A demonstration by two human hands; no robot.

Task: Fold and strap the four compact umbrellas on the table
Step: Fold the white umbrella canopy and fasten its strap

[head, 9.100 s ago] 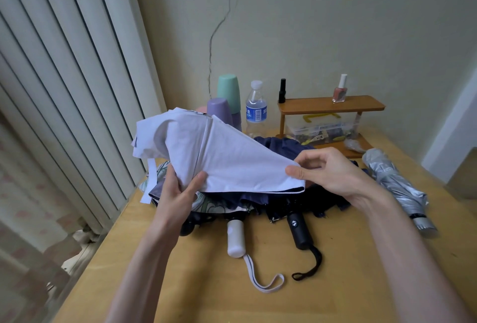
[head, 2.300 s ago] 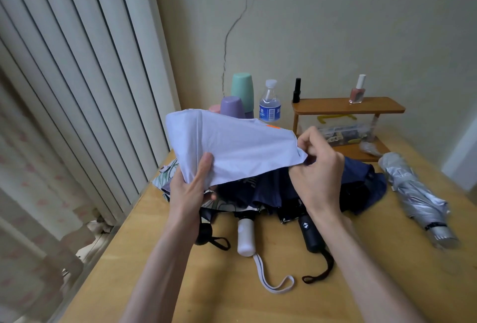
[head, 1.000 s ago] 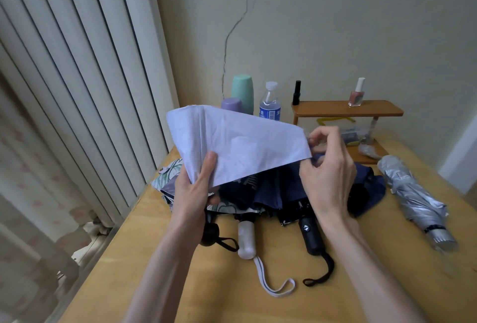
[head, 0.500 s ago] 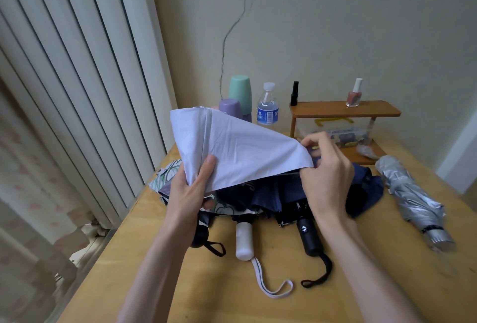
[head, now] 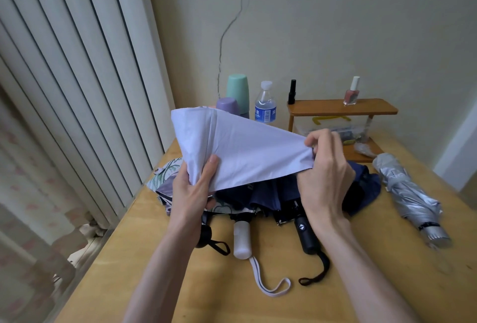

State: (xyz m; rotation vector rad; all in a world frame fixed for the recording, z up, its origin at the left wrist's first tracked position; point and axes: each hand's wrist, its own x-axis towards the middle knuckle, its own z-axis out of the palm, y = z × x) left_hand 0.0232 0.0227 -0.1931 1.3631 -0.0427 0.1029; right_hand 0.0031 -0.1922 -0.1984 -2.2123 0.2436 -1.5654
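Lavender canopy (head: 245, 147) being held stretched above the pile, probably to line up its pleats. Left hand (head: 192, 193) gripping the gathered end, fingers curled round it; right hand (head: 326, 170) pinching the far edge. Navy umbrella (head: 271, 193) and floral umbrella (head: 167, 175) lying loose beneath on the surface (head: 361, 284). Silver umbrella (head: 407, 193) lying apart, rolled.

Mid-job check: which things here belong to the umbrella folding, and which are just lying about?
Job: pale lilac umbrella canopy, gripped by left hand and right hand; navy blue umbrella; floral-print umbrella; silver folded umbrella.
Lying about: mint green cup; purple cup; clear water bottle; pink nail polish bottle; small wooden shelf.
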